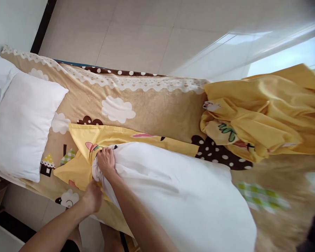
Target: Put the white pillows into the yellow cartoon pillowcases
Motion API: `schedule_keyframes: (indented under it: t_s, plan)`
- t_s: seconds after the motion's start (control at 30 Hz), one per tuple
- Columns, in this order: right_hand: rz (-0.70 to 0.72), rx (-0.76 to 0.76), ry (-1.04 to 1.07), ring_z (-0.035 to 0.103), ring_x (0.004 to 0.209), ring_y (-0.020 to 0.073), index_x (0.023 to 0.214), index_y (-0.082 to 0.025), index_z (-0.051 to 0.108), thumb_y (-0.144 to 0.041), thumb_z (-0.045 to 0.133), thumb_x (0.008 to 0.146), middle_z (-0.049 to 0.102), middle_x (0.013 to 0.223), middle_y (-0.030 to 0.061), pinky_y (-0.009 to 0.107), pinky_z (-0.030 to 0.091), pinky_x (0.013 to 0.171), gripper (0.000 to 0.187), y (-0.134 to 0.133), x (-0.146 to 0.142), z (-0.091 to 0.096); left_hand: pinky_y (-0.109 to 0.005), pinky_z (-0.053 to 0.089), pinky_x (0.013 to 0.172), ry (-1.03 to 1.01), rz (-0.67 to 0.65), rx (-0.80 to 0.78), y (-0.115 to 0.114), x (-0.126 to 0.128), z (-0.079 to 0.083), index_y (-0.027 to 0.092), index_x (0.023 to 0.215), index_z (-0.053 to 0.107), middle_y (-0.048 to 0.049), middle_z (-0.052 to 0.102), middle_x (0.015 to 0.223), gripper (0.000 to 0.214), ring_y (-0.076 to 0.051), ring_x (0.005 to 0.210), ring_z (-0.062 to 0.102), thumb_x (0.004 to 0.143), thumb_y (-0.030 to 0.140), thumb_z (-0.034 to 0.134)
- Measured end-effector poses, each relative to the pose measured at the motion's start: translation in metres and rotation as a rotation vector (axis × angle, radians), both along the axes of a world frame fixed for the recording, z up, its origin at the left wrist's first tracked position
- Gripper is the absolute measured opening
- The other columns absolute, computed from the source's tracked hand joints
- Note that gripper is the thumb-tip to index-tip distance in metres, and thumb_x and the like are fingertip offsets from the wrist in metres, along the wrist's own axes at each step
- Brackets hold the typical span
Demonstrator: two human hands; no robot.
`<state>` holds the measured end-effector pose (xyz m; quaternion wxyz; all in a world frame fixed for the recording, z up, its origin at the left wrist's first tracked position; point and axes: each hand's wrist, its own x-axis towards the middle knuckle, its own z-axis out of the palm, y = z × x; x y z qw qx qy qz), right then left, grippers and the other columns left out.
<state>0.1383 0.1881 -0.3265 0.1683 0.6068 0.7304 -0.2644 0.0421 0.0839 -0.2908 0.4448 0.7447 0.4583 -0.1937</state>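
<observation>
A white pillow (157,171) lies across a yellow printed pillowcase (81,140) on the bed. The pillow's left end is bunched together. My right hand (106,161) is closed on that bunched end, with the fingers curled over the white cloth. Just below it, my left hand (93,196) is closed at the near side of the pillowcase, beside the gathered cloth. Its fingertips are partly hidden and slightly blurred. To the left of my hands, two pointed corners of the pillowcase spread flat, and a strip of it shows along the pillow's far side.
A tan blanket (162,108) with cloud and dotted prints covers the bed. Another white pillow (23,122) rests at the left end. Crumpled yellow bedding (265,112) is heaped at the right. Tiled floor (136,38) lies beyond the bed's far edge.
</observation>
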Motion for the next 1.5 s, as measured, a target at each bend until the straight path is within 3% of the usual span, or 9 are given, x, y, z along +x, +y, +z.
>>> schedule_keyframes:
  t_s: [0.27,0.43,0.6,0.7,0.8,0.9,1.0,1.23,1.5]
  plan:
    - [0.092,-0.052,0.168,0.039,0.132,0.037,0.124,-0.005,0.062,-0.024,0.06,0.08,0.05,0.137,0.0261,0.047,0.025,0.11,0.047,-0.033,-0.007,0.032,-0.046,0.046,0.096,-0.055,-0.094,0.169,0.006,-0.023,-0.001,0.013,0.085,0.075,-0.0139,0.074,0.085,0.023,-0.028,0.089,0.068,0.074,0.02,0.056]
    - [0.159,-0.084,0.573,0.038,0.137,0.0273,0.149,-0.03,0.037,-0.047,0.058,0.085,0.045,0.149,0.0105,0.043,0.028,0.108,0.07,-0.01,0.083,0.059,-0.049,0.037,0.11,-0.111,-0.109,0.154,-0.002,-0.044,-0.01,0.015,0.105,0.074,-0.0143,0.074,0.104,0.032,-0.03,0.11,0.064,0.078,0.02,0.055]
    - [0.018,-0.08,0.182,0.047,0.122,0.0341,0.152,-0.029,0.033,-0.061,0.073,0.069,0.056,0.132,0.0153,0.049,0.029,0.099,0.097,-0.016,0.163,0.036,-0.047,0.043,0.103,-0.106,-0.092,0.163,0.004,-0.034,0.001,0.019,0.083,0.076,-0.0121,0.074,0.083,0.023,-0.029,0.092,0.067,0.073,0.013,0.056]
    - [0.053,0.012,0.128,0.052,0.104,0.0277,0.149,-0.029,0.04,-0.053,0.072,0.076,0.063,0.113,0.0107,0.041,0.03,0.093,0.083,-0.035,0.151,0.022,-0.043,0.049,0.087,-0.135,-0.072,0.182,0.023,-0.029,0.015,0.019,0.07,0.071,-0.0103,0.069,0.072,0.02,-0.025,0.078,0.064,0.075,0.012,0.053]
    - [0.082,0.102,0.159,0.05,0.1,0.0256,0.147,-0.03,0.043,-0.043,0.067,0.084,0.063,0.108,0.0086,0.038,0.027,0.09,0.069,-0.042,0.127,0.018,-0.04,0.047,0.085,-0.047,0.064,0.373,0.053,-0.024,0.022,0.017,0.091,0.07,-0.0114,0.069,0.09,0.029,-0.025,0.091,0.062,0.085,0.011,0.042]
    - [0.075,0.115,0.16,0.049,0.099,0.0256,0.147,-0.031,0.043,-0.038,0.064,0.086,0.063,0.107,0.0085,0.038,0.026,0.089,0.065,-0.041,0.118,0.021,-0.039,0.044,0.09,0.146,0.1,0.524,0.086,-0.013,0.011,0.017,0.115,0.063,-0.0126,0.064,0.11,0.034,-0.027,0.108,0.057,0.091,0.013,0.039]
    - [0.064,0.108,0.153,0.048,0.099,0.0262,0.146,-0.031,0.044,-0.036,0.063,0.086,0.062,0.107,0.0089,0.038,0.025,0.088,0.063,-0.042,0.12,0.024,-0.042,0.041,0.093,0.269,0.034,0.473,0.109,-0.002,-0.011,0.015,0.109,0.064,-0.0136,0.064,0.108,0.03,-0.028,0.106,0.056,0.095,0.018,0.038]
    - [0.052,0.107,0.173,0.047,0.103,0.0281,0.146,-0.03,0.045,-0.029,0.062,0.084,0.061,0.11,0.0106,0.04,0.025,0.09,0.064,-0.054,0.114,0.027,-0.044,0.039,0.09,0.278,-0.044,0.356,0.121,-0.005,-0.032,0.015,0.097,0.068,-0.0145,0.066,0.105,0.028,-0.03,0.106,0.056,0.095,0.033,0.047]
    - [0.064,0.076,0.188,0.047,0.104,0.0297,0.146,-0.03,0.044,-0.025,0.058,0.085,0.06,0.114,0.0125,0.041,0.026,0.091,0.063,-0.052,0.111,0.03,-0.046,0.036,0.092,0.287,-0.065,0.405,0.129,0.001,-0.03,0.015,0.1,0.065,-0.0166,0.064,0.104,0.031,-0.029,0.102,0.055,0.091,0.008,0.036]
